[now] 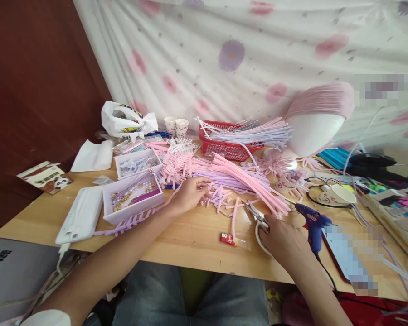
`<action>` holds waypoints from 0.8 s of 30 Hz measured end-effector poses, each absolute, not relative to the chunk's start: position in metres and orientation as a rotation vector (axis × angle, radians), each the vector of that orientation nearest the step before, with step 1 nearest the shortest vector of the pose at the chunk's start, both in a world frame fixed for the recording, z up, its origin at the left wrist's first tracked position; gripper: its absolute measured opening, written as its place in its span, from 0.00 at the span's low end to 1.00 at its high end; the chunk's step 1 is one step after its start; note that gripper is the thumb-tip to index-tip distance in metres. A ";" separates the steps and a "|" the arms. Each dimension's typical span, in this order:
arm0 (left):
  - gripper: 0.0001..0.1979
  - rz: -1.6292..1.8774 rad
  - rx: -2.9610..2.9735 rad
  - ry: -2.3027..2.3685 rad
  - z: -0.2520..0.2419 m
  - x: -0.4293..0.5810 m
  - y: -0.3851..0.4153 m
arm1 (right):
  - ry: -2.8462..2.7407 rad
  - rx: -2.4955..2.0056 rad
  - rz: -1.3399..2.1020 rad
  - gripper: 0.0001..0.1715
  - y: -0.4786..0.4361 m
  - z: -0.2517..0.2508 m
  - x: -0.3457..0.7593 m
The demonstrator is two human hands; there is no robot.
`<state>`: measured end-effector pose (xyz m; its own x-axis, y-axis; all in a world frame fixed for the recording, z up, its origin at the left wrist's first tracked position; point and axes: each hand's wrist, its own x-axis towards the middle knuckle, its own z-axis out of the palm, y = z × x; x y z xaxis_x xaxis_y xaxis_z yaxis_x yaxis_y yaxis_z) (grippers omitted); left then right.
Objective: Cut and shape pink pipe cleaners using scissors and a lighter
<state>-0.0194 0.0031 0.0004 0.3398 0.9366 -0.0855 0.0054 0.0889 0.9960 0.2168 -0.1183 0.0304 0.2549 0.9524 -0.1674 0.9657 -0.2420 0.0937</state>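
In the head view, the right grip (284, 236) is closed around the handles of the scissors (256, 213). The left grip (190, 195) reaches to the short purple pieces (220, 199), just beyond its fingertips; whether it pinches one I cannot tell. Cutting looks well advanced: a heap of short pink pieces (177, 166) lies beyond the left grip on the desk (187, 246). Plenty seems left: long pink stems (246, 181) stretch uncut beyond and between both grips, beside long purple stems (204, 173).

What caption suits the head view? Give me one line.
Right hand holds scissors, left hand beside short purple pieces, wooden table.
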 end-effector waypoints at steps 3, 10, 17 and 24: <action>0.09 0.896 1.298 0.982 0.000 -0.019 0.003 | 1.906 2.204 -0.117 0.19 -0.118 0.032 0.223; 0.13 0.975 1.164 0.939 0.000 -0.020 0.006 | 1.812 2.271 0.022 0.22 -0.110 0.069 0.208; 0.17 0.976 1.093 0.896 0.002 -0.019 0.005 | 1.911 2.445 -0.363 0.15 -0.100 0.024 0.163; 0.19 0.839 1.059 0.901 0.006 -0.019 0.000 | 2.346 2.834 -1.125 0.19 -0.084 0.019 0.176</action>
